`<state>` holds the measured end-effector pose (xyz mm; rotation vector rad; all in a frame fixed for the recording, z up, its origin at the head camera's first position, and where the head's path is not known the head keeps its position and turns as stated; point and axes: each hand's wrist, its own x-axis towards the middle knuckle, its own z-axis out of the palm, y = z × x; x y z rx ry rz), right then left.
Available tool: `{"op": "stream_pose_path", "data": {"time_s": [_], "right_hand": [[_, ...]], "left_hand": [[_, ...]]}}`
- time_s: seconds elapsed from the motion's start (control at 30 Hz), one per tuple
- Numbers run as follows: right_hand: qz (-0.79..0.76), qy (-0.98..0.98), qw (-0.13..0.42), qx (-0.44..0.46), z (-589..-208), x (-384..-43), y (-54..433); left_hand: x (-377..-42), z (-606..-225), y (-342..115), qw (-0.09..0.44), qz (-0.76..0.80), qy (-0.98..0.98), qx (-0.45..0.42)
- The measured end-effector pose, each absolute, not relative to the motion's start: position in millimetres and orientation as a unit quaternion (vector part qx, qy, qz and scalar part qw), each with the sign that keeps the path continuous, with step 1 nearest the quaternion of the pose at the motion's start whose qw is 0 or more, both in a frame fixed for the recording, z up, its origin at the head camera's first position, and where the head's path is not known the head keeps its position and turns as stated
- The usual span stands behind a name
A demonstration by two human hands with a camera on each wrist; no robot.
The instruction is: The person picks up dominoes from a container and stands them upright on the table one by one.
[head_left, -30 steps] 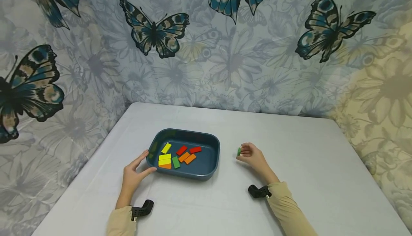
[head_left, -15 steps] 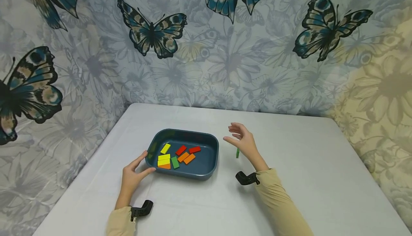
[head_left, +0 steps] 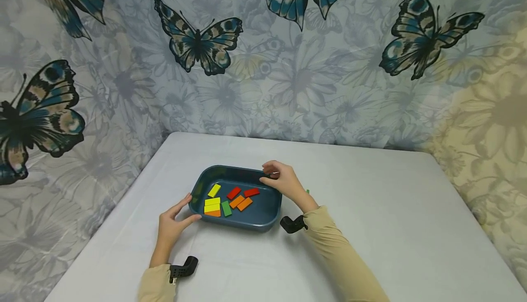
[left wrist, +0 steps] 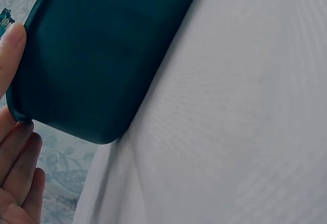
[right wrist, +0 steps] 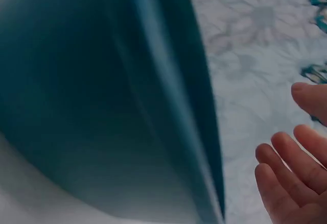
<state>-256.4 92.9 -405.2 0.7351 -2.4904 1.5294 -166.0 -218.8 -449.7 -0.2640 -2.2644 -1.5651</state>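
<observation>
The person's right hand [head_left: 284, 184] hangs over the far right corner of the tray [head_left: 265, 208], thumb and fingers spread, its grip with nothing in it that I can see. The left hand [head_left: 173, 222] holds the tray's left end across the corner, thumb at the near side. I take this as the reaching step: one hand poised for a block, the other steadying. The next move, I'd judge, calls for dipping the right hand inside the rim and pinching one piece without nudging its neighbours.

The pieces in the tray are oblong and plainly bright: a lone yellow block [head_left: 214, 190], a yellow pair [head_left: 212, 204] side by side, an orange block [head_left: 212, 213] at the pair's near edge, a green block [head_left: 226, 208] just beside, two orange blocks [head_left: 244, 204] together, and two red blocks [head_left: 251, 192] behind those. The tray is dark blue-green, smooth and round-cornered. Out on the white-covered table [head_left: 403, 229], a green piece [head_left: 307, 191] peeps from behind the right wrist, mostly hidden.
</observation>
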Motion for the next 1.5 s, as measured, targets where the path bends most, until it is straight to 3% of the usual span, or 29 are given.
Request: {"op": "stream_pose_path", "data": {"time_s": [0.43, 1.23, 1.5], "right_hand": [[0.451, -0.85, -0.014, 0.271, -427.6, -259.5, 62.0], [0.349, -0.855, -0.057, 0.38, -429.4, -239.8, 19.3], [0.234, -0.88, -0.065, 0.408, -436.0, -229.9, -1.0]], "left_hand": [[-161.6, -453.4, -221.3, 0.187, -0.549, -0.81, -0.088], [-169.1, -449.4, -216.4, 0.19, -0.554, -0.806, -0.088], [-167.1, -450.8, -219.1, 0.187, -0.545, -0.812, -0.091]]}}
